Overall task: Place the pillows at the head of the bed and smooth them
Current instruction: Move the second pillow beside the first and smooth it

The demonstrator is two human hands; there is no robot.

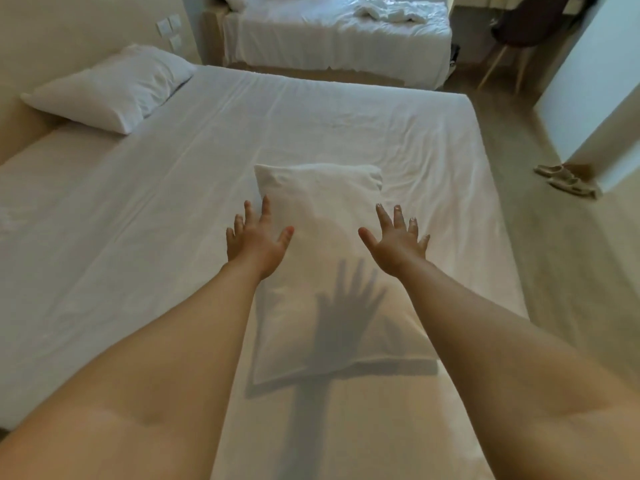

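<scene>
- Spreading wide, the fingers (266, 206) of my left hand (258, 244) and my right hand (398, 245) grip nothing; both palms face down above the near pillow (322, 306), apparently ready to press it flat or pick it up.
- That pillow lies lengthwise in the middle of the bed (173, 202), toward its foot edge and well apart from the head, so it seems not yet placed.
- A second pillow (110, 86) sits at the far head corner, propped against the headboard (20, 129), likely already in position.
- Beyond the far edge stands another bed (336, 39), unmade.
</scene>
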